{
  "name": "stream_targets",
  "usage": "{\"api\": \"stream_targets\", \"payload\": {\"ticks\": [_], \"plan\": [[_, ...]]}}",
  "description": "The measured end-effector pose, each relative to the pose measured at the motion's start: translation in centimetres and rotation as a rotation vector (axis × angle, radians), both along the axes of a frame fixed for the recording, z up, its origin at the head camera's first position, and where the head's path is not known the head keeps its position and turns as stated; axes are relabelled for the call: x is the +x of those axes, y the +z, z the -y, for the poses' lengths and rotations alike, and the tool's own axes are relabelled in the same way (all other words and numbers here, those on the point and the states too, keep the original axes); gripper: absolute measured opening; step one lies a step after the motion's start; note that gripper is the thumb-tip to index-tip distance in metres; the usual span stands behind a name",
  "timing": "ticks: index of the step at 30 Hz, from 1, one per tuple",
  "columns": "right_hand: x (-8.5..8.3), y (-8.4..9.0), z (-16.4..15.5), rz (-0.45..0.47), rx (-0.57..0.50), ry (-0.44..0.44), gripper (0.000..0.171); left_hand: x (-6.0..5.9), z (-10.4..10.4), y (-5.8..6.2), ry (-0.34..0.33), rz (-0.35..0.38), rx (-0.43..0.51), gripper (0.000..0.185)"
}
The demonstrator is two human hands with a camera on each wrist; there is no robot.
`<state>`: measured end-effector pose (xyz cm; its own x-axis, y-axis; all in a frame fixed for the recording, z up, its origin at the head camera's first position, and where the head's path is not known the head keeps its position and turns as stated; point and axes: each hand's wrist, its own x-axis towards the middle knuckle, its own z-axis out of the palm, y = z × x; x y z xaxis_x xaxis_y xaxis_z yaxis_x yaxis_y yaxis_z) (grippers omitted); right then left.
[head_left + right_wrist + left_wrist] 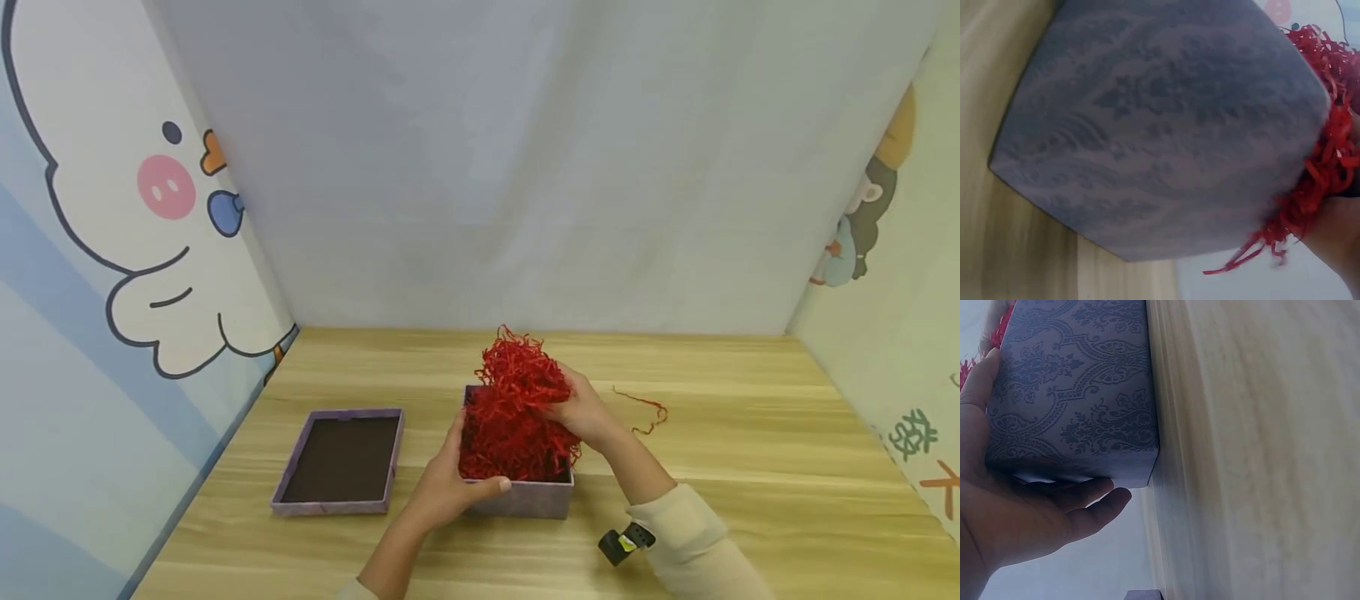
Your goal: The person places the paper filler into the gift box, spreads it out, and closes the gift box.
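A purple patterned gift box [525, 500] stands on the table with red shredded paper [517, 442] filling it and heaped above its rim. My left hand [444, 483] grips the box at its front left corner, thumb over the front rim and fingers along the left side; the left wrist view shows the damask pattern of the box wall [1079, 381]. Over the right side of the box, my right hand [581, 412] holds a raised clump of the red shredded paper. Its fingers are mostly hidden in the strands. In the right wrist view, loose paper strands [1310, 187] hang past the box edge.
To the left lies the purple-edged box lid [345, 458], its dark inner side up. A stray red strand [648, 412] is on the wooden table [765, 450] to the right. Behind the table hangs a pale curtain [525, 167]; printed walls stand at both sides.
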<state>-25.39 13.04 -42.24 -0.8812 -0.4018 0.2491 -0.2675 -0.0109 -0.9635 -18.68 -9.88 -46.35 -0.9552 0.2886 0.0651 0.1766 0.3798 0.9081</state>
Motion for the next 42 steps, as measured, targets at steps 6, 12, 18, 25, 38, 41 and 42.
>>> {"api": "stream_targets", "payload": {"ticks": [6,12,18,25,38,41,42], "plan": [[0.2,-0.7,1.8,-0.013,0.157,0.015,0.057,-0.2,-0.1,-0.4,-0.023,-0.067,0.037,0.102],[0.0,-1.2,3.0,0.012,0.255,-0.027,0.054,-0.3,-0.4,-0.5,0.003,-0.055,0.032,0.091],[-0.1,-1.7,4.1,-0.019,0.471,-0.027,0.051,-0.4,-0.2,-0.6,-0.012,-0.027,0.005,0.093],[-0.2,-2.0,4.8,-0.042,0.713,-0.031,0.048,-0.5,-0.2,-0.6,-0.001,-0.036,-0.028,0.104],[0.6,-0.3,4.6,-0.033,0.783,-0.134,0.065,-0.2,-0.2,-0.2,0.003,-0.015,-0.036,0.096],[1.2,0.7,4.1,-0.058,0.759,-0.143,0.077,-0.3,-0.2,-0.2,-0.005,-0.016,-0.029,0.088],[1.3,1.0,3.9,-0.071,0.747,-0.139,0.079,-0.3,-0.2,-0.2,-0.011,-0.018,-0.025,0.087]]}}
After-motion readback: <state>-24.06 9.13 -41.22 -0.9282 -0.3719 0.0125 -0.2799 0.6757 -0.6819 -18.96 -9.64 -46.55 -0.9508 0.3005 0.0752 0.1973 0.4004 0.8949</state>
